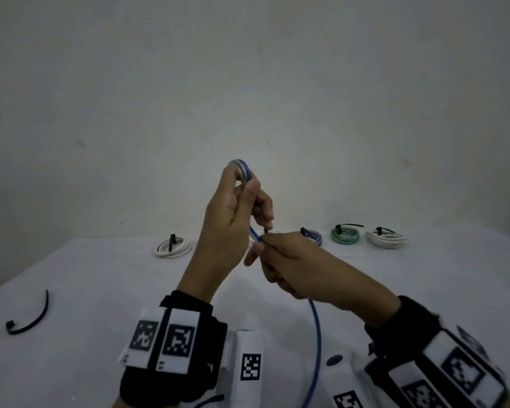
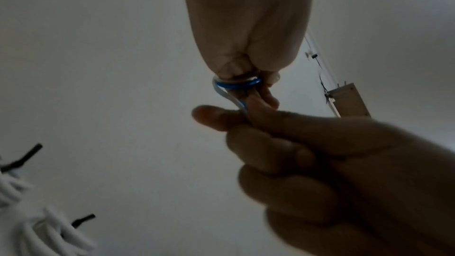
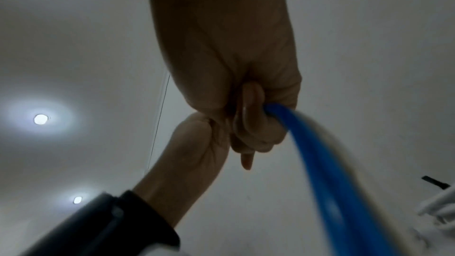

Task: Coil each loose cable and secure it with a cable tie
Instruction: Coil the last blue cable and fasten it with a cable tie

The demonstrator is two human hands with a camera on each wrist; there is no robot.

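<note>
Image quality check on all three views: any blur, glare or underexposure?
Head: dim overall, wide-angle bend at the table edge, coiled cables at the back soft. Left wrist: right hand close to the lens, dark and unsharp. Right wrist: blue cable smeared by blur, ceiling light blooms with a halo, left hand underexposed.
</note>
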